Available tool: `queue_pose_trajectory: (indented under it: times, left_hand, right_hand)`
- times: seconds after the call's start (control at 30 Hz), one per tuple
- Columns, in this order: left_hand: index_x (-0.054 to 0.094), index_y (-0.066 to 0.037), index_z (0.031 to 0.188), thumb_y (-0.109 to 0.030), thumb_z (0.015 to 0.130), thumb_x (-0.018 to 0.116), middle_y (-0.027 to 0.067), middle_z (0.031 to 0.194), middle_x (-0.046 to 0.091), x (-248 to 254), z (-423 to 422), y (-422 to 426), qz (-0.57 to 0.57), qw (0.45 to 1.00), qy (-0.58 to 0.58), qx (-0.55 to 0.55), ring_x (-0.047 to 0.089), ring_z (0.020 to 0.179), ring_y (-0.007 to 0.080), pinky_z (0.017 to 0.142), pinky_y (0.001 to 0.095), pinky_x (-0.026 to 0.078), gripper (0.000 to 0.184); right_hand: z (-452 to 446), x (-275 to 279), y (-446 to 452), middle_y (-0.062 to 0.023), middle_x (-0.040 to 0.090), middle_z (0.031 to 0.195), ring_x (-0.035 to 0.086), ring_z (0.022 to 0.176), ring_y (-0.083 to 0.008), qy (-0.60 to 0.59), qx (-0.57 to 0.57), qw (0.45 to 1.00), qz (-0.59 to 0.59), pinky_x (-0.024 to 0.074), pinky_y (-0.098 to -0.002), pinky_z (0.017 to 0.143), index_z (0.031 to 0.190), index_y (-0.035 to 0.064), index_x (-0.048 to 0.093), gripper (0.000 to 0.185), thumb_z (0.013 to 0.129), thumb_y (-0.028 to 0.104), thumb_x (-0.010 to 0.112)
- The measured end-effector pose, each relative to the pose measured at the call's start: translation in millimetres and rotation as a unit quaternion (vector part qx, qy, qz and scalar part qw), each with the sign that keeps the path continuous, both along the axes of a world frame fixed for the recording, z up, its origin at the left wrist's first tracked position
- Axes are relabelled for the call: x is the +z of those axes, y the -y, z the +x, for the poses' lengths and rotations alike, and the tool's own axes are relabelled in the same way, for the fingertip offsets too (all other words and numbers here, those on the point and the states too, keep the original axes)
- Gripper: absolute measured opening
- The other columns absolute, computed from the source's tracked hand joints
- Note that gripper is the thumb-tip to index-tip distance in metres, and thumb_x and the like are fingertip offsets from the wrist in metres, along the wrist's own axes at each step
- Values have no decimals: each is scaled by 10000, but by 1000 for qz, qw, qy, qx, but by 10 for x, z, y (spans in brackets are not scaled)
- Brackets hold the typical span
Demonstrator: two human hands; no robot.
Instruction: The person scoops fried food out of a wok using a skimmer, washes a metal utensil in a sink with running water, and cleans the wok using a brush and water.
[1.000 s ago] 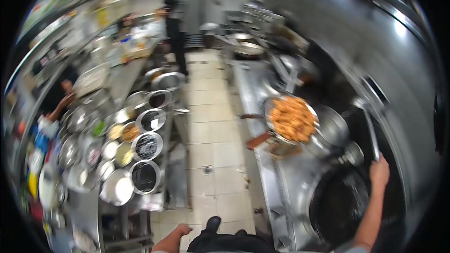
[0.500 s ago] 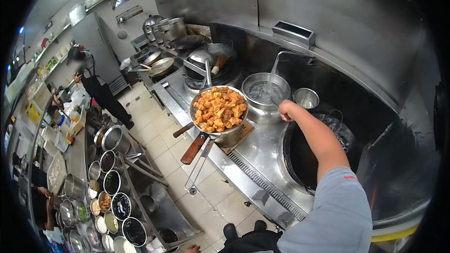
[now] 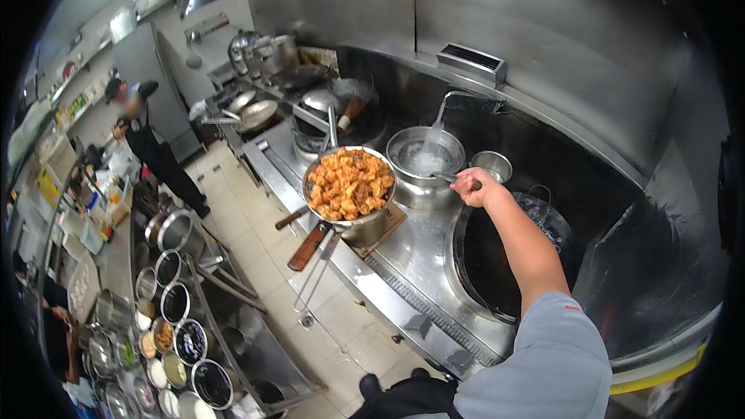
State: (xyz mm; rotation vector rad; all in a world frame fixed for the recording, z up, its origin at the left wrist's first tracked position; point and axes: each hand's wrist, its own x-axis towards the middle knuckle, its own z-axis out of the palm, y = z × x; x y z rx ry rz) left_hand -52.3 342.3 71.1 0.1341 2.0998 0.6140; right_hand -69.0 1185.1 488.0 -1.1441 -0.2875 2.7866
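Observation:
My right hand (image 3: 472, 186) is closed round the dark handle end of a utensil, whose other end reaches into a metal pot of water (image 3: 426, 157). Water runs into this pot from a bent faucet (image 3: 440, 111). A small metal pot (image 3: 492, 164) stands just right of it. To the left, a strainer heaped with fried brown pieces (image 3: 349, 186) rests on a metal pot, its wooden handle (image 3: 309, 247) toward the aisle. Below my right forearm lies a large dark wok (image 3: 497, 264). My left hand is out of view.
On the left, a counter holds several round containers (image 3: 191, 341) of sauces and ingredients. A person in dark clothes (image 3: 147, 143) stands at the aisle's far end. Another person's hands (image 3: 66, 316) show at the left edge. Pans (image 3: 258, 114) and stockpots stand at the back.
My right hand has shifted slightly left in view, and the utensil's handle now shows in it. My left hand, partly visible at the bottom edge before, has left the view.

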Motion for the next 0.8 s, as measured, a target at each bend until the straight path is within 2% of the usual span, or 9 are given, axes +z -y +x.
queue_pose_trajectory:
  times: [0.1, 0.17, 0.23, 0.27, 0.47, 0.5, 0.67, 0.7, 0.8]
  left_hand:
    - [620, -25, 1093, -372, 859, 599, 99, 1020, 676, -171, -331, -71, 28, 939, -67, -337, 618, 1023, 274, 834, 409, 474, 420]
    - [610, -10, 1109, -381, 862, 593, 80, 976, 681, -219, -445, -214, 93, 895, -179, -397, 648, 914, 267, 719, 392, 495, 446]
    - [628, 25, 1095, -278, 811, 656, 118, 906, 673, -122, -472, -575, 7, 998, 59, -26, 628, 792, 230, 718, 348, 498, 416]
    - [637, 42, 1088, -226, 786, 687, 137, 871, 669, 301, -480, -948, -32, 978, 100, 182, 619, 731, 211, 718, 327, 500, 407]
    - [649, 10, 1085, -286, 779, 661, 158, 886, 684, 403, -1048, -1438, 2, 1000, 9, -2, 638, 746, 259, 723, 360, 499, 426]
    - [681, -23, 1014, -348, 799, 610, 166, 939, 685, 272, -1151, -1401, 72, 953, -148, -256, 642, 873, 323, 805, 399, 489, 396]
    - [650, -1, 1091, -433, 765, 640, 206, 1126, 624, 297, -989, -1656, -25, 985, -119, -122, 597, 1065, 340, 934, 386, 465, 541]
    - [629, 7, 1135, -415, 762, 646, 205, 1144, 617, 381, -933, -1733, -38, 991, -82, -97, 583, 1096, 338, 950, 373, 456, 563]
    - [636, 57, 1021, -269, 807, 604, 186, 987, 659, -168, -889, -1789, 30, 992, 4, -119, 654, 844, 295, 715, 366, 512, 391]
  right_hand:
    - [253, 56, 217, 13, 397, 535, 417, 379, -66, -47, -17, 998, 29, 369, -187, 328, 1101, -113, 342, 324, 861, 65, 469]
    - [393, 129, 337, 6, 388, 554, 409, 388, -73, -47, -32, 998, 22, 360, -188, 320, 1099, -119, 348, 319, 868, 71, 461]
    - [546, 242, 481, 3, 384, 548, 405, 385, -71, -88, -32, 996, -3, 360, -185, 319, 1099, -110, 363, 305, 872, 71, 456]
    - [625, 304, 562, 1, 389, 554, 404, 386, -67, -97, -31, 995, -19, 349, -180, 315, 1097, -100, 378, 293, 875, 75, 455]
    - [1402, 624, 1050, -3, 407, 583, 384, 388, -56, -188, -43, 980, -57, 303, -190, 304, 1162, -122, 373, 354, 885, 87, 440]
    - [1509, 699, 1146, -6, 412, 594, 369, 387, -55, -226, -30, 971, -75, 289, -193, 301, 1206, -132, 364, 398, 887, 96, 434]
    - [2342, 804, 1733, -36, 448, 666, 384, 405, -139, -306, -23, 951, -30, 353, -316, 360, 1438, -30, 203, 609, 904, 220, 357]
    - [2472, 829, 1841, -22, 396, 610, 331, 356, -104, -252, -67, 965, -7, 320, -243, 338, 1442, -9, 186, 600, 952, 284, 370]
    - [2778, 761, 2167, -61, 435, 723, 385, 452, -104, -237, -107, 964, -61, 379, -270, 405, 1434, -47, 180, 633, 885, 201, 376]
